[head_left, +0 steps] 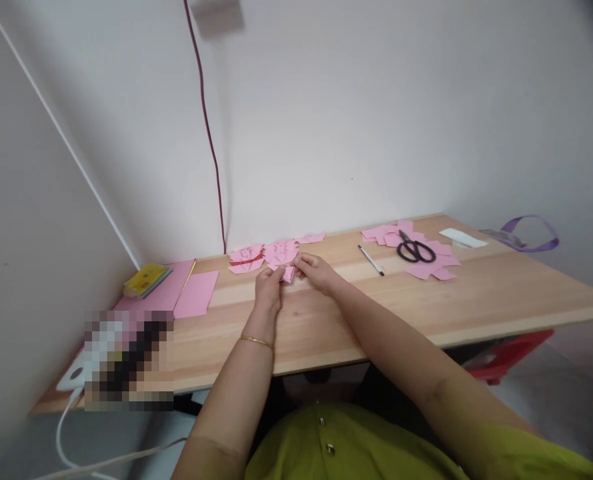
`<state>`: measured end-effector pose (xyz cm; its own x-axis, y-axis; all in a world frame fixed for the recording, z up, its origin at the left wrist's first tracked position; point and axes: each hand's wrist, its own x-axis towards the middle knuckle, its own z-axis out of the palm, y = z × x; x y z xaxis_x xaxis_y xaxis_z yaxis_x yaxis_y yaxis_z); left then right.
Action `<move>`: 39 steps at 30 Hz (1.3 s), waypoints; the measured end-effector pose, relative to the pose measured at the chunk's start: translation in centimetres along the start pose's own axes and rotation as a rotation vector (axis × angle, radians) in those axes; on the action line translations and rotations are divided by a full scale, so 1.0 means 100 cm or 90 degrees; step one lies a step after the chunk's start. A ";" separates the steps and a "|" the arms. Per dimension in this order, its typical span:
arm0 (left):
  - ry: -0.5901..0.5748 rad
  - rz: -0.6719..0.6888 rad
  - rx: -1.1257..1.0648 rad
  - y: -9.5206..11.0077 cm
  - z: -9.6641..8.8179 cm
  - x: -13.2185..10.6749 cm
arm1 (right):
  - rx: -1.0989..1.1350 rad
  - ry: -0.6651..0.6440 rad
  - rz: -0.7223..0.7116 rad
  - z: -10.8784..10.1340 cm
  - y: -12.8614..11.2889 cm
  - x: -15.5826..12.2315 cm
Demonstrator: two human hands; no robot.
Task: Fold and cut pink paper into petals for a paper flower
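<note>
A small folded piece of pink paper (287, 275) is held between my two hands, just above the wooden table (321, 327). My left hand (268, 288) pinches its left side, thumb on top. From the right, my right hand (316, 272) closes thumb and fingertips at its upper right edge. Right behind my hands lie crumpled or folded pink paper pieces (280, 252). To their left, more pink pieces (246, 255) have a red strip (249, 259) across them. The fingertips partly hide the paper in my hands.
Black-handled scissors (416, 251) rest on pink cutouts (433, 267) at right, near a pen (371, 260) and a white strip (462, 238). At left are pink sheets (199, 293), a pencil (185, 285), a yellow booklet (147, 280) and a blurred-out patch. A purple strap (531, 249) lies far right.
</note>
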<state>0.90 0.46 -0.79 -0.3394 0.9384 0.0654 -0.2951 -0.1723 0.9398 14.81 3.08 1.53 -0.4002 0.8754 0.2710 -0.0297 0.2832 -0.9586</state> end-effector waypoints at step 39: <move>-0.082 -0.014 0.065 0.011 0.008 -0.012 | -0.030 -0.041 -0.070 -0.006 0.000 0.002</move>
<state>1.70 -0.58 0.41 -0.2139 0.9735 0.0813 -0.2072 -0.1266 0.9701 15.30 3.46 1.59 -0.4550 0.8113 0.3671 -0.0339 0.3962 -0.9175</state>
